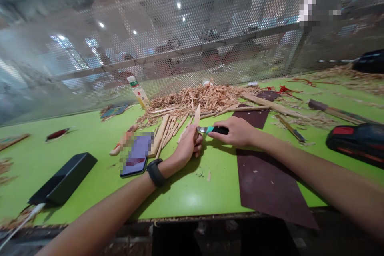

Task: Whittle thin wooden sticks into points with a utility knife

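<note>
Closed round a pale, pointed piece of wood (197, 115), my left hand (187, 144) holds it tip up above the green table. A dark watch band circles that wrist. My right hand (235, 130) grips a utility knife (218, 130) with a black and teal handle. The knife's blade points left and meets the wood close to my left fingers; whether it is cutting in, I cannot tell. Several thin whittled sticks (169, 130) and a wider wooden slat (159, 136) lie just left of my left hand. Small shavings (209, 176) rest on the table below.
Wood shavings (201, 98) heap along the perforated screen (180, 48), beside a bottle (138, 92). Left are a phone (135, 156) and a black box (64, 178) with a white cable. Brown sandpaper (270, 184) overhangs the front edge; a black and red tool (357, 142) lies right.
</note>
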Demonstrator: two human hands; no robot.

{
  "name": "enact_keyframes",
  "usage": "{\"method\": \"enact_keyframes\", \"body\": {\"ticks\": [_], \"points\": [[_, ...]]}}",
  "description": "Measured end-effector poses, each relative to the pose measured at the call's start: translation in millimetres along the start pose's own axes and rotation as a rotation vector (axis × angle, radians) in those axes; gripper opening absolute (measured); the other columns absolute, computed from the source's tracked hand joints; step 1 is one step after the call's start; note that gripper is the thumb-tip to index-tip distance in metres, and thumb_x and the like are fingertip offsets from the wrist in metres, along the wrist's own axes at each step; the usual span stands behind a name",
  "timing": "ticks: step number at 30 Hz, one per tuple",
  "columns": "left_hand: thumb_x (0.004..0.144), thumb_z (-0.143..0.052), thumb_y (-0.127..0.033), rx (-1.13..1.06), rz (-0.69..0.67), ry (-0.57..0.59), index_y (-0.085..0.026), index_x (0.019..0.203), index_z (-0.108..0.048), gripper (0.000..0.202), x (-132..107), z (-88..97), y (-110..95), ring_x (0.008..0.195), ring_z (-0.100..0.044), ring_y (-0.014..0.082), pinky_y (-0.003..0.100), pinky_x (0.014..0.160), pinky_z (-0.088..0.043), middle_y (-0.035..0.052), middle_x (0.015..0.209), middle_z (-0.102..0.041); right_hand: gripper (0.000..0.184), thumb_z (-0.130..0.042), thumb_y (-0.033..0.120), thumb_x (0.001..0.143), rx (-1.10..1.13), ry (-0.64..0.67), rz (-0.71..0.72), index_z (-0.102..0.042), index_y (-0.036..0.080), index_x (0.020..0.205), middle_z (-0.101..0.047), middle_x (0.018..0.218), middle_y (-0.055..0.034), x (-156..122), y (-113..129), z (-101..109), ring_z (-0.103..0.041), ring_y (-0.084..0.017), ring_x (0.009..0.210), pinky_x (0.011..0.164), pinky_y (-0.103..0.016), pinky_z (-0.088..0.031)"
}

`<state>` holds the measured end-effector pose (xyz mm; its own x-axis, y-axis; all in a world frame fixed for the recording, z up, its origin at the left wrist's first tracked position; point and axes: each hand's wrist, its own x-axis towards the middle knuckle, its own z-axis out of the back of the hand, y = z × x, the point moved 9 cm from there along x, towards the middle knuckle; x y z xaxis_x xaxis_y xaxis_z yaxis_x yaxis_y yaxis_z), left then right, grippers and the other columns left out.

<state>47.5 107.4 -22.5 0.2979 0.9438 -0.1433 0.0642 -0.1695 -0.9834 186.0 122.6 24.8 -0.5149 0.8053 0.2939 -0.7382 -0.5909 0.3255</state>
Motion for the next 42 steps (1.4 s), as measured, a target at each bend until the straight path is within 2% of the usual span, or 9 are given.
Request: {"method": "enact_keyframes", "body": {"ticks": [3,6,13,20,28,42], "points": [[0.101,-0.044,-0.057,0.004,-0.014,0.006,-0.024,0.081,-0.041,0.039,-1,-0.6,-2,0.041,-0.026,0.0072,0.018,0.038,-0.029,-0.0082,0.062,-0.035,0.048,-0.05,0.065,0.098,0.001,-0.017,-0.024,-0.077,0.024,0.099,-0.077,0.088,-0.0055,1,-6,5,-0.063,-0.02,0.07,0.061,-0.029,-0.034],[0.1,-0.047,-0.058,-0.004,-0.012,0.0,-0.024,0.081,-0.04,0.039,0,1.3,0,0.042,-0.027,0.0073,0.018,0.038,-0.029,-0.0082,0.062,-0.035,0.048,-0.051,0.063,0.099,0.028,-0.013,-0.021,-0.077,0.024,0.098,-0.077,0.089,-0.0052,1,-5,3,-0.062,-0.019,0.069,0.061,-0.029,-0.034],[0.099,-0.047,-0.058,-0.042,0.037,-0.021,-0.024,0.078,-0.039,0.041,2,3.8,7,0.042,-0.028,0.0074,0.018,0.038,-0.027,-0.0086,0.06,-0.033,0.048,-0.049,0.062,0.101,0.098,0.061,0.061,-0.075,0.022,0.094,-0.077,0.087,-0.0054,-1,6,-8,-0.06,-0.018,0.069,0.062,-0.029,-0.035],[0.097,-0.054,-0.055,-0.006,-0.017,-0.019,-0.024,0.084,-0.046,0.035,-1,0.7,0,0.04,-0.029,0.0078,0.018,0.037,-0.028,-0.0095,0.058,-0.033,0.045,-0.051,0.057,0.102,0.176,0.129,0.121,-0.079,0.021,0.104,-0.079,0.09,-0.0055,-2,16,-8,-0.063,-0.018,0.07,0.064,-0.029,-0.038],[0.095,-0.057,-0.057,0.051,-0.059,-0.064,-0.023,0.085,-0.05,0.036,-1,4.0,-2,0.04,-0.032,0.0075,0.019,0.036,-0.027,-0.0079,0.061,-0.038,0.045,-0.054,0.059,0.1,0.172,0.19,0.141,-0.081,0.023,0.107,-0.081,0.097,-0.0082,-4,24,-12,-0.069,-0.022,0.079,0.069,-0.03,-0.044],[0.097,-0.057,-0.052,0.08,-0.038,-0.016,-0.024,0.089,-0.049,0.031,-2,0.4,-3,0.042,-0.034,0.0077,0.019,0.037,-0.029,-0.0076,0.065,-0.039,0.052,-0.049,0.064,0.101,0.073,0.174,0.118,-0.08,0.022,0.11,-0.08,0.095,-0.01,-4,23,-12,-0.069,-0.023,0.078,0.067,-0.03,-0.04]]}}
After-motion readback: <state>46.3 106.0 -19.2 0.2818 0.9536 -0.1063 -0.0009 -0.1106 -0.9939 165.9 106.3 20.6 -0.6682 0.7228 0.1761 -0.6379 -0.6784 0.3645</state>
